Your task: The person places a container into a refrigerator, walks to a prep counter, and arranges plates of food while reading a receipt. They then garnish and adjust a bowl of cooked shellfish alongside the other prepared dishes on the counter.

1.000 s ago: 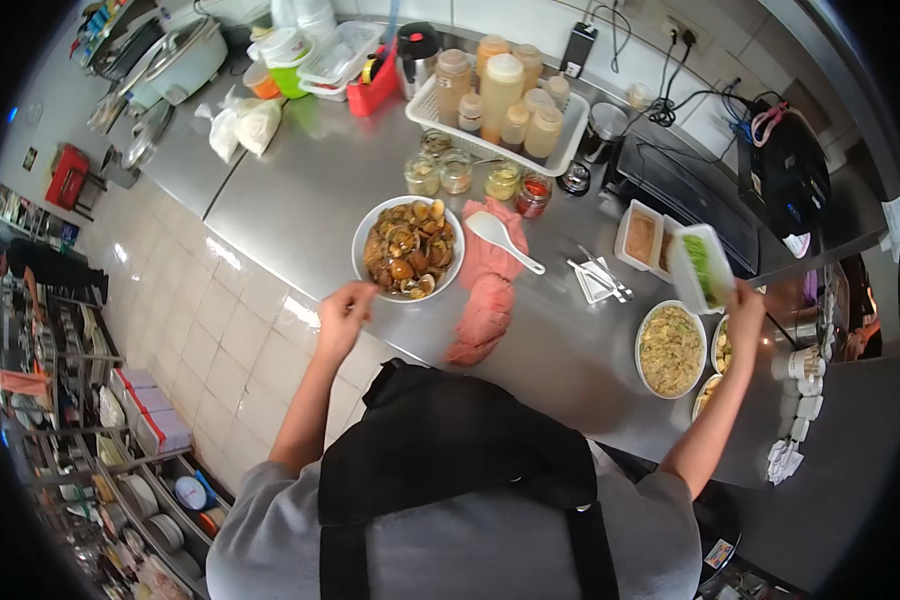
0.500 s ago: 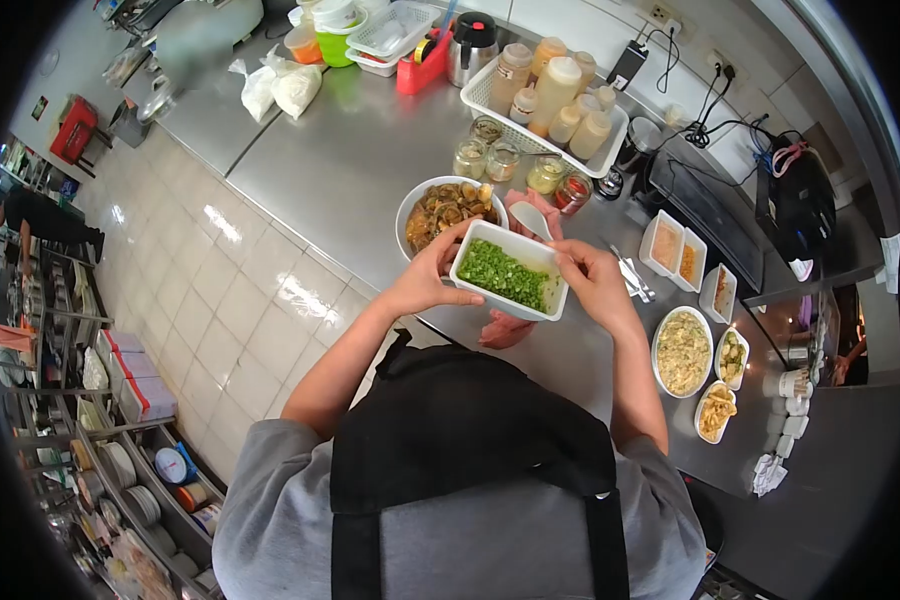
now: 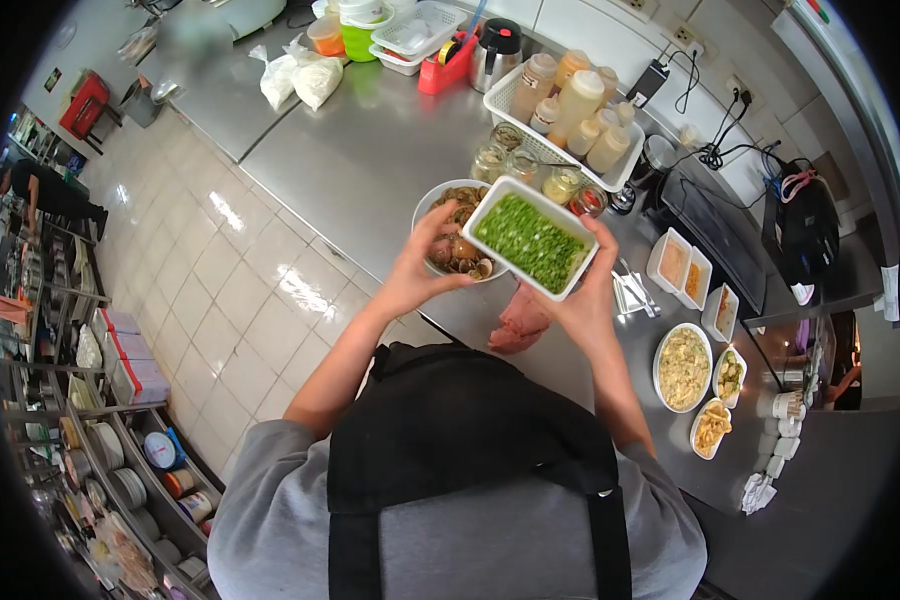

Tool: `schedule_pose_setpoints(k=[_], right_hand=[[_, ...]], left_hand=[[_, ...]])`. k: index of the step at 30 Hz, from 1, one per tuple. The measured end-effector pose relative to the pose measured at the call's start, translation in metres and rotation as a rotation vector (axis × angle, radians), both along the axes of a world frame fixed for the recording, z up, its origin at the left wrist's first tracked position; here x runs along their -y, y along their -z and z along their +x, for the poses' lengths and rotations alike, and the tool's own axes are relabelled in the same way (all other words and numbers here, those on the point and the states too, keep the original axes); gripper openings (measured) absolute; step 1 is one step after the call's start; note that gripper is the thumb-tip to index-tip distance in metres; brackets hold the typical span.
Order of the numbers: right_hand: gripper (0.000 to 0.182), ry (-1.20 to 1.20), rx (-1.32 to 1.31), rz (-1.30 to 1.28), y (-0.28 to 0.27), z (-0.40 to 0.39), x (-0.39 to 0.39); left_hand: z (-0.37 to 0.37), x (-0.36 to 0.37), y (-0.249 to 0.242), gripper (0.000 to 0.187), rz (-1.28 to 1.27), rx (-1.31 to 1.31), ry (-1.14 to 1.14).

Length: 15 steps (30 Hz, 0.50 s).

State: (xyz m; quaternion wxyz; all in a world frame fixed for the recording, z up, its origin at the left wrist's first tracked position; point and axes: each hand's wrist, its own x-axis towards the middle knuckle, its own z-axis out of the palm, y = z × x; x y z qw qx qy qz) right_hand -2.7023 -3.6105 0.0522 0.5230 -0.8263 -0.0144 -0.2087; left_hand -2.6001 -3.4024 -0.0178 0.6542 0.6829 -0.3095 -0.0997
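A white rectangular tub of chopped green herbs (image 3: pixel 532 238) is tilted above the steel counter. My right hand (image 3: pixel 587 300) holds it by its right end, thumb and fingers around the rim. My left hand (image 3: pixel 420 265) is off the tub at its left, fingers apart and curved, with nothing in it. Behind that hand a white bowl of clams (image 3: pixel 460 268) rests on the counter, partly hidden by the hand and the tub. Below the tub lies a crumpled pink cloth (image 3: pixel 519 322).
A white basket of squeeze bottles (image 3: pixel 570 105) stands at the back, with small jars (image 3: pixel 520 165) in front. To the right are tubs (image 3: pixel 675 262), an oval dish of food (image 3: pixel 683 367) and tongs (image 3: pixel 638 290). Another person (image 3: pixel 55 195) stands far left.
My left hand has let go of the tub and moved left. My right hand has turned the tub and raised it a little, and it now covers the white spoon.
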Motion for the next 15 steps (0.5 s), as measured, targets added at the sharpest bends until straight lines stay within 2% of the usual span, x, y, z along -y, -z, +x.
schedule_pose_setpoints(k=[1,3,5,6,9,13,15], right_hand=[[0.093,0.064,0.018,0.052,-0.001,0.004,-0.002],[0.093,0.106,-0.030,0.071,0.012,0.016,0.005],[0.089,0.148,-0.064,-0.260,0.040,0.031,0.023],[0.086,0.172,-0.060,-0.183,0.043,0.034,0.021],[0.085,0.226,0.020,-0.190,0.033,0.033,0.015],[0.084,0.180,-0.027,-0.213,0.053,0.043,0.026],[0.084,0.185,-0.043,-0.195,0.050,0.044,0.023]], left_hand=[[0.003,-0.010,0.005,0.089,0.000,0.001,-0.005],[0.004,-0.031,0.014,0.079,0.095,-0.057,-0.181],[0.003,-0.051,0.024,0.073,0.123,-0.070,-0.244],[0.002,-0.059,0.026,0.068,0.147,-0.083,-0.312],[-0.010,-0.077,0.029,0.062,0.120,-0.160,-0.394],[-0.017,-0.086,0.040,0.057,0.054,-0.244,-0.410],[-0.020,-0.088,0.046,0.054,0.108,-0.224,-0.404]])
